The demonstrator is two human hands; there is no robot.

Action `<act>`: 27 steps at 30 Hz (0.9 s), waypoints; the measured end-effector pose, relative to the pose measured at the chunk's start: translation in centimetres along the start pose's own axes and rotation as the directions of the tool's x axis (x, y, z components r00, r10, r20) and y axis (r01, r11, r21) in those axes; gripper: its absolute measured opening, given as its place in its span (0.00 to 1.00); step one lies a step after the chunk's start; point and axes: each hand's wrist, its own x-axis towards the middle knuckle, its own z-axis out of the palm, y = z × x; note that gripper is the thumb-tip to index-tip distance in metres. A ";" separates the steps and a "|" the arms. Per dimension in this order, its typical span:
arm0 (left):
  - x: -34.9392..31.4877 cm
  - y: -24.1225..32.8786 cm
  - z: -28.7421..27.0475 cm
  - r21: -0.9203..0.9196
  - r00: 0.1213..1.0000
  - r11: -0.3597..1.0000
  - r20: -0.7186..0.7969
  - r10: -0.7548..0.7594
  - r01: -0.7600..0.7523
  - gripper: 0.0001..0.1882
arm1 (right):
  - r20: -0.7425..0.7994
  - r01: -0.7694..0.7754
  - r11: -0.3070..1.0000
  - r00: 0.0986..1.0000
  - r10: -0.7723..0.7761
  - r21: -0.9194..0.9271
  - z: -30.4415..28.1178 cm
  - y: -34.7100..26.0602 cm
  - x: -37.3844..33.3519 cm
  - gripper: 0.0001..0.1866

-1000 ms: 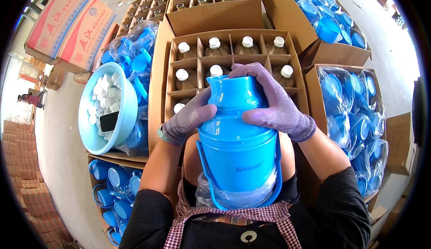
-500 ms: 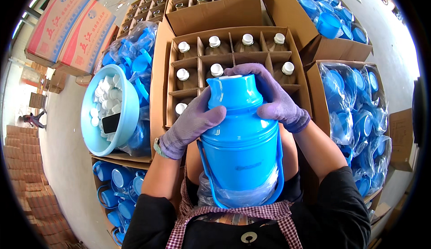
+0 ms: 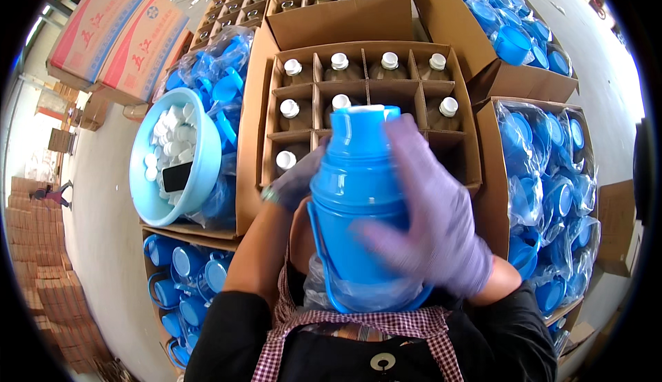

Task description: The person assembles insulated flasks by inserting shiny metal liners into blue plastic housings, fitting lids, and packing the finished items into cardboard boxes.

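Note:
A blue thermos flask [image 3: 358,223] stands on my lap, leaning slightly, its lower end wrapped in clear plastic and a carrying handle hanging at its side. Reaching round the flask's far left side is my left hand [image 3: 298,177], in a purple-grey glove, with its fingers mostly hidden behind the flask. My right hand [image 3: 441,213], gloved alike, is smeared by motion over the flask's right front. Its fingers stretch upward and the thumb is spread apart. Whether the palm touches the flask cannot be told. Beyond the flask, white-capped bottle-shaped liners [image 3: 339,65] stand in a divided carton [image 3: 365,47].
A light-blue basin [image 3: 141,192] of white caps [image 3: 181,134], with a black phone [image 3: 177,177] on top, sits at left. Cartons of blue parts flank me, including a right-hand carton [image 3: 493,168] with bagged pieces. Printed boxes [image 3: 138,51] stand far left.
My right hand has moved from the flask's top down across its right front. My left hand has slid back behind the flask's left side. The view has shifted slightly.

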 end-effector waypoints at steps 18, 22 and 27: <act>-7.3 1.5 9.9 0.159 0.947 0.938 0.139 0.288 -0.308 0.41 | 0.221 0.474 0.842 0.819 -0.529 0.259 -10.2 -12.3 -1.6 0.69; -16.6 -0.5 20.7 0.443 0.828 0.850 -0.333 0.452 -0.286 0.51 | 0.041 -0.056 0.973 0.997 0.067 -0.225 -11.4 -13.1 -4.0 0.57; -17.1 2.3 19.3 0.500 0.942 0.818 -0.011 0.337 -0.286 0.55 | 0.380 0.427 0.803 0.884 -0.274 -0.415 -15.2 -15.9 -5.5 0.56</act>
